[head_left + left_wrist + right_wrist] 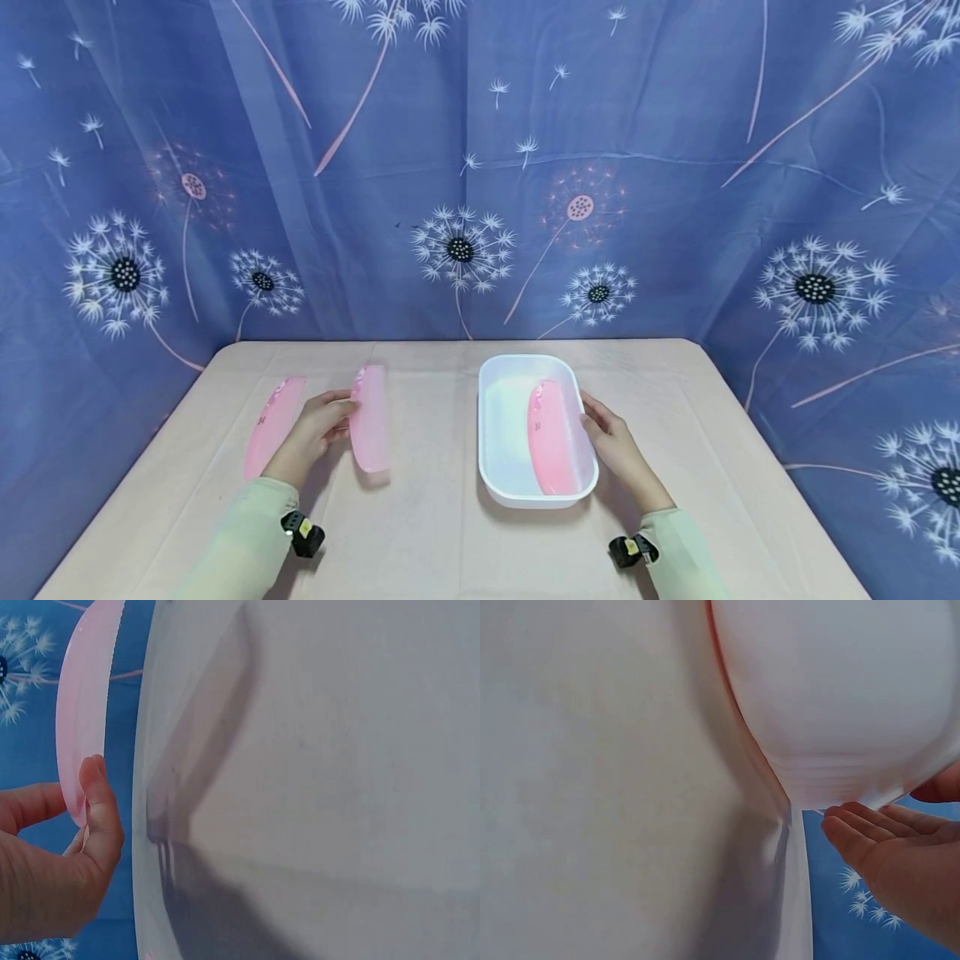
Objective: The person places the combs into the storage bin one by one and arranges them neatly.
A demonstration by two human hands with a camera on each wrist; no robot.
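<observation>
The left hand (318, 433) pinches a pink comb (370, 421) between thumb and fingers, gripping it by its curved spine, with the serrated edge facing right. The comb looks like thin, translucent plastic, so it is probably light and fairly stiff, a little slick on its smooth face, and likely to snap if bent hard. The thick spine seems the best place to hold it, away from the fine teeth. It sits just right of the grip in the head view, its body running both far and near beyond the fingertips, and its separate shadow suggests it is off the table (427, 533).

To the right, the right hand (618, 446) holds the right wall of a white container (498, 433), thumb at the rim and fingers against the outside. The container also looks light, with a firm rim to hold.

Inside it, towards the right wall, lies a second pink comb (551, 442), well apart from the held one. A third pink comb (276, 425) rests on the table left of the left hand, its near end by the wrist. A blue dandelion-patterned curtain (375, 208) hangs beyond.
</observation>
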